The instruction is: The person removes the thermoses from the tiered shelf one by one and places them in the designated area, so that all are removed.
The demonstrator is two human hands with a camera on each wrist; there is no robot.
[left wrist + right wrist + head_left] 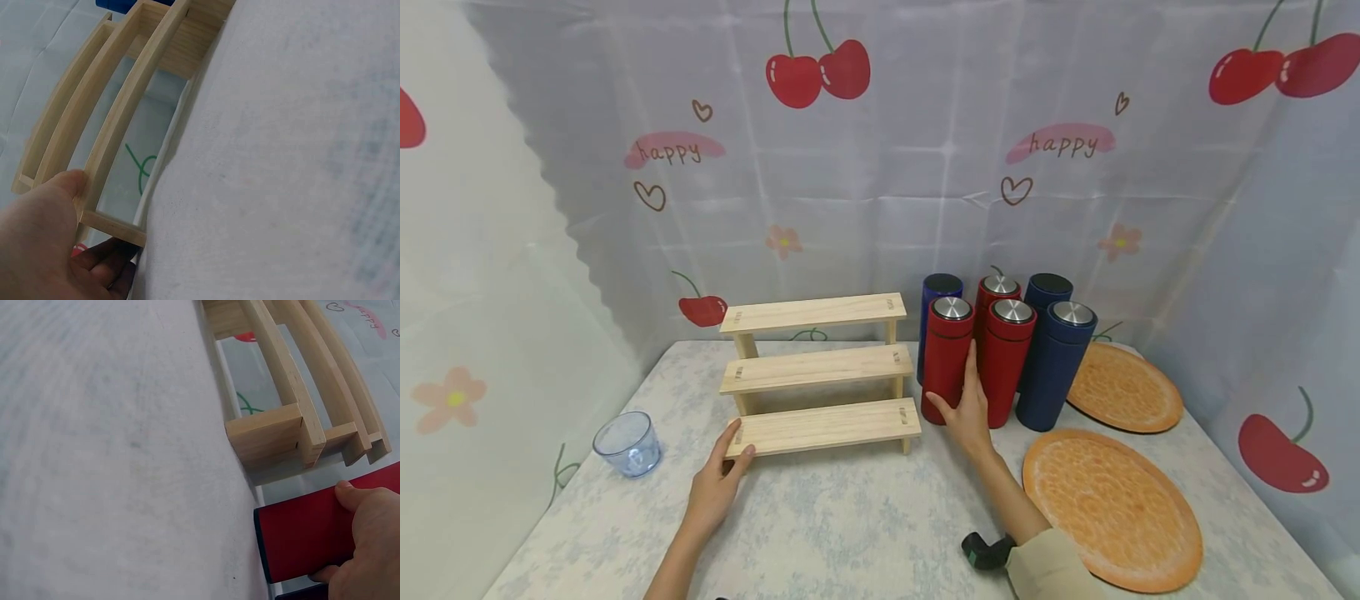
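Note:
A three-step wooden rack (823, 429) stands on the table. My left hand (713, 492) holds the left end of its lowest step; in the left wrist view the thumb (70, 181) lies on the front board, with the fingers behind the end. To the rack's right, my right hand (967, 421) grips the front-left red thermos (947, 358), thumb on its left side and fingers on its right. This thermos (306, 534) is upright, its base at or near the tabletop. Beside it stand another red thermos (1006, 362) and a dark blue thermos (1058, 367).
Behind them are a blue thermos (942, 286), a red thermos (1000, 286) and a dark blue thermos (1049, 287). Two round pizza-patterned mats (1112, 508) lie at right. A blue glass cup (628, 446) sits at left. A black object (985, 552) lies by my right forearm.

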